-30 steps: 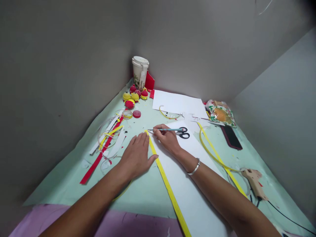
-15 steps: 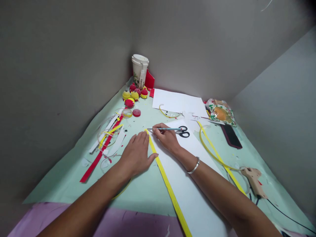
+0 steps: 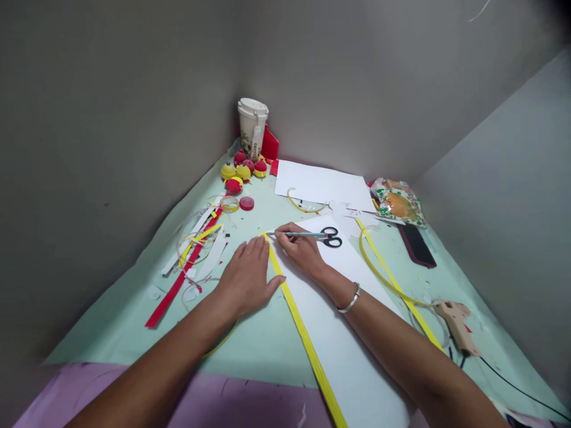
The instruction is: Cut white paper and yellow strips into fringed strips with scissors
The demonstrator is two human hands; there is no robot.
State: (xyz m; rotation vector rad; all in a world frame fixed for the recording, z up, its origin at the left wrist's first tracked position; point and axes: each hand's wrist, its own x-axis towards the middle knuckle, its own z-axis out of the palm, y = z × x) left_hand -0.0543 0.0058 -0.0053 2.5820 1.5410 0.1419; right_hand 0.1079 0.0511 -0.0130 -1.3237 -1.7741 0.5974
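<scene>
My left hand (image 3: 247,276) lies flat and open, its fingertips and thumb pressing along a long yellow strip (image 3: 307,342). That strip runs along the left edge of a large white sheet (image 3: 348,321) toward me. Just right of the strip's far end, my right hand (image 3: 301,249) is closed around a light blue pencil (image 3: 307,234). The pencil lies almost level, with its tip close to the far end of the strip; whether it touches cannot be made out. Black-handled scissors (image 3: 331,236) rest on the sheet behind the pencil's other end.
On the left lie paper scraps and a red strip (image 3: 172,297). Red and yellow balls (image 3: 234,185) sit before a lidded cup (image 3: 253,128). A phone (image 3: 416,245), a packet (image 3: 397,205), another yellow strip (image 3: 388,267) and a corded glue gun (image 3: 459,327) lie right. Walls rise behind.
</scene>
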